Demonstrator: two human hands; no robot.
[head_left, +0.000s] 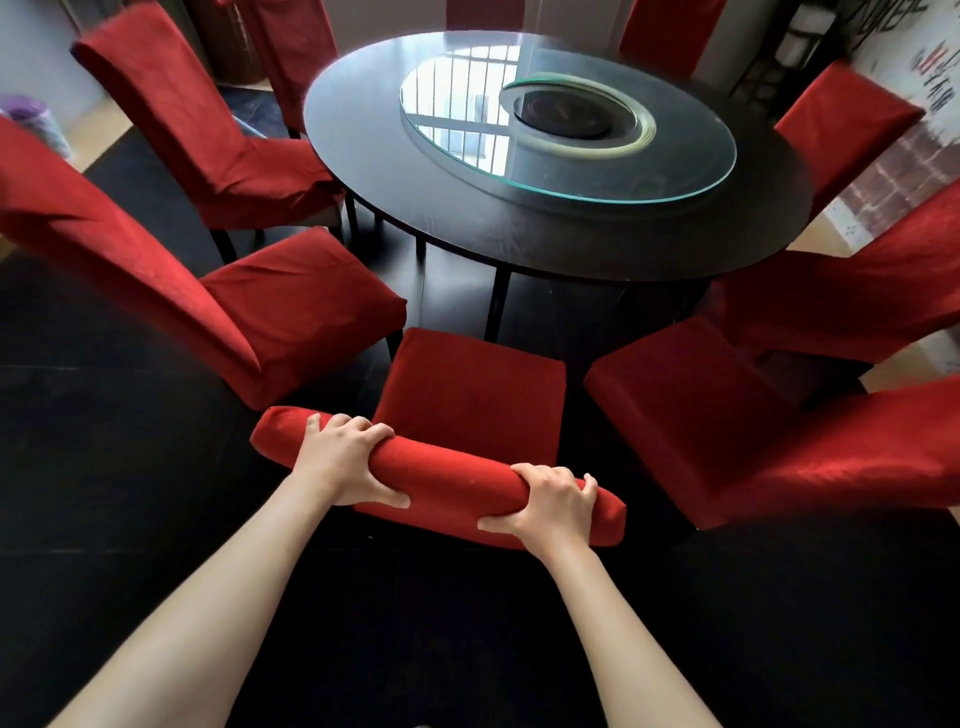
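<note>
Left hand (345, 457) grips the padded top of the red chair (470, 395), fingers wrapped over the far side. The chair stands near centre, its seat facing the round table (571, 249). Right hand (550, 506) clenches that same top edge further right. It's likely sturdy and weighty, with a soft cover that may slide, so the top is the place to hold. The wall lettering far right is too blurred to read.

Red-covered chairs (291, 291) ring a round dark table (467, 223) topped with a glass turntable (571, 171) on a dark floor (104, 467).
</note>
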